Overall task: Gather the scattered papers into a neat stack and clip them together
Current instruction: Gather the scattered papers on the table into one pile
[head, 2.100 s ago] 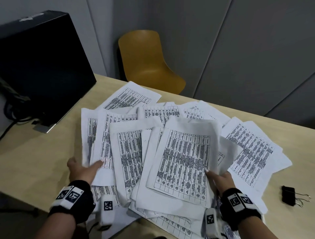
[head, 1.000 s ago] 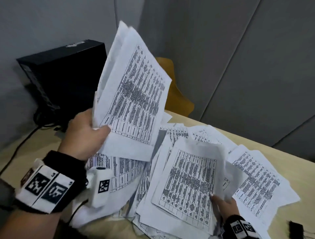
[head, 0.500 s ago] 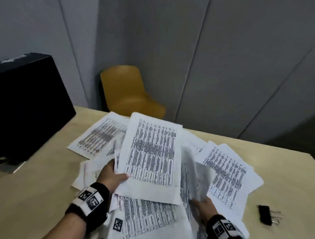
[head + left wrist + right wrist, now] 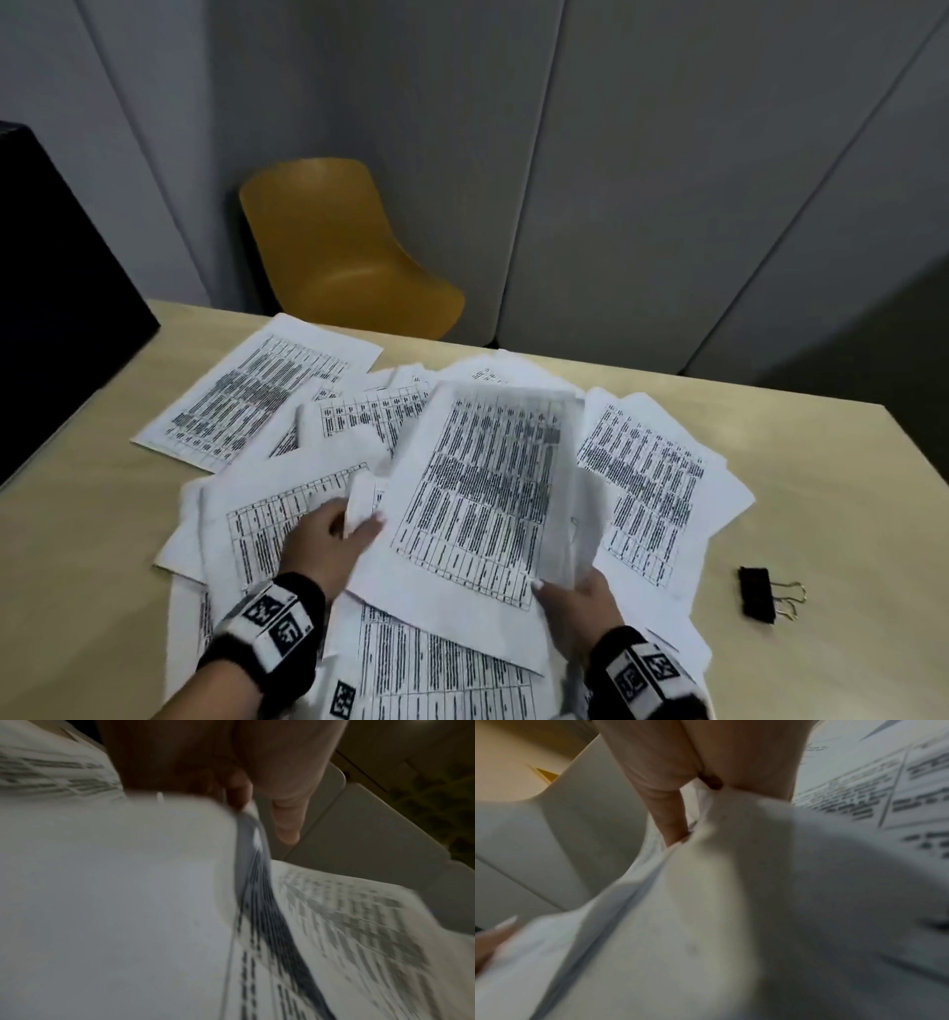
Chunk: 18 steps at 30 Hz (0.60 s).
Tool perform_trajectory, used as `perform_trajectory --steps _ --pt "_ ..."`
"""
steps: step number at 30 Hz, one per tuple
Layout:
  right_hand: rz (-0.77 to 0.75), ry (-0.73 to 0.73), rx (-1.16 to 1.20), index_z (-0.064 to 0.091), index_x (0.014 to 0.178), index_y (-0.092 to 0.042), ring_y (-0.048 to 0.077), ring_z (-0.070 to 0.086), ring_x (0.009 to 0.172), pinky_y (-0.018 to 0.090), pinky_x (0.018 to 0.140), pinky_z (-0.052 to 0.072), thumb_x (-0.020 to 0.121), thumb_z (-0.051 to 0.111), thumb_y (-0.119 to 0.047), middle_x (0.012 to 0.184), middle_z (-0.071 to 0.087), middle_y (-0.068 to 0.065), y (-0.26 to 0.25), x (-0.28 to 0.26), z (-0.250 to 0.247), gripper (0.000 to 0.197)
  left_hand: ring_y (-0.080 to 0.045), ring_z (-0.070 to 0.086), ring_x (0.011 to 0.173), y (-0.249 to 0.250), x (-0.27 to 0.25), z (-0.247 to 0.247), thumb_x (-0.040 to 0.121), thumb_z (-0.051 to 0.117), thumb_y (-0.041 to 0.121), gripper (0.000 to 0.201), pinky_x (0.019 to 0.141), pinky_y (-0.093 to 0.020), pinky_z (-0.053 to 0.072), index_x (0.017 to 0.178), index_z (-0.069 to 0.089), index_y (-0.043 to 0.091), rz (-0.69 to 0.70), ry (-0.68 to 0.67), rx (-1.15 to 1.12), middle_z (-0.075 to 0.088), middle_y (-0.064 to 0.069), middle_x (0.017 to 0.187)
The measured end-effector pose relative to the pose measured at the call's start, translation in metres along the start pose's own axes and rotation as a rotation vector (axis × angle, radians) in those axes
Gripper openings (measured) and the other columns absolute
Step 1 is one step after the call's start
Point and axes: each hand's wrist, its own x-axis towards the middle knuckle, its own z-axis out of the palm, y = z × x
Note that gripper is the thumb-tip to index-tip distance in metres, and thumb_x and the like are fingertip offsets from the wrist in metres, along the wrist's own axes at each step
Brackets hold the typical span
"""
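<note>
Printed white papers [image 4: 267, 401] lie scattered and overlapping across the beige table [image 4: 92, 539]. A bundle of sheets [image 4: 488, 488] lies tilted on top of the pile. My left hand [image 4: 354, 527] grips the bundle's left edge, thumb on top. At the lower right corner my right hand [image 4: 565, 586] holds it, thumb on the top sheet. A black binder clip [image 4: 757, 593] rests on the table to the right, apart from both hands. In the left wrist view, fingers [image 4: 285, 811] curl behind blurred sheets [image 4: 115, 882]. The right wrist view has fingers [image 4: 670, 817] under paper [image 4: 731, 902].
A black monitor or box [image 4: 56, 308] stands at the table's left edge. A yellow chair [image 4: 339, 246] sits behind the far edge, against grey wall panels. Bare table shows at the left front and around the clip.
A second ago my left hand held sheets raised upright. It has since brought them down onto the pile, where my right hand now holds their lower corner. The clip has not moved.
</note>
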Motion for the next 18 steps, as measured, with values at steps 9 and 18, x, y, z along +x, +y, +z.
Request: perform_trajectory --steps 9,18 --pt "0.016 0.054 0.096 0.06 0.091 -0.002 0.021 0.058 0.054 0.027 0.053 0.048 0.079 0.066 -0.013 0.063 0.064 0.007 0.007 0.012 -0.018 0.017 -0.046 0.053 0.112 -0.042 0.013 -0.063 0.065 0.077 0.021 0.072 0.101 -0.047 0.041 0.13 0.046 0.011 -0.283 0.466 0.235 0.056 -0.03 0.123" --pt "0.065 0.053 0.221 0.058 0.072 -0.001 -0.001 0.047 0.027 0.01 0.031 0.036 0.08 0.065 0.0 0.035 0.055 -0.006 -0.001 0.003 -0.021 0.011 -0.034 0.035 0.124 -0.044 0.029 -0.06 0.071 0.066 0.026 0.069 0.105 -0.043 0.031 0.133 0.038 0.022 -0.201 0.291 0.231 0.059 -0.008 0.126"
